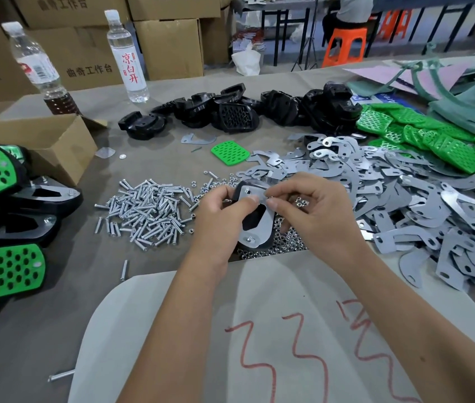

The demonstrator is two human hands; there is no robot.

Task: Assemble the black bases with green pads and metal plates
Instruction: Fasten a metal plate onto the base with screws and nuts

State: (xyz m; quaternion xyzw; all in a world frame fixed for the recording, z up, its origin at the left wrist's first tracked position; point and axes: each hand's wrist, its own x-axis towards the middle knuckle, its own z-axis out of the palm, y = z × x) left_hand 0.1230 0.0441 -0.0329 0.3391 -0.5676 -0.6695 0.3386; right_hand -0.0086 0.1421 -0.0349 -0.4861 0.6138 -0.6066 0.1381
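Left hand gripping black base with metal plate, right hand pinching the plate's top, cardboard box contents hidden

Even, fairly bright indoor light falls from above, flat and cool. Shadows are soft and short: a faint one lies under the heap of black plastic bases, another beneath the forearms on the grey table covering. Small glints of glare show on the pile of shiny silver screws and on a few of the grey curved metal plates. The wide lens bows the table's edges and stretches things near the corners. The background is slightly soft; the stacked brown cardboard boxes look mildly blurred.
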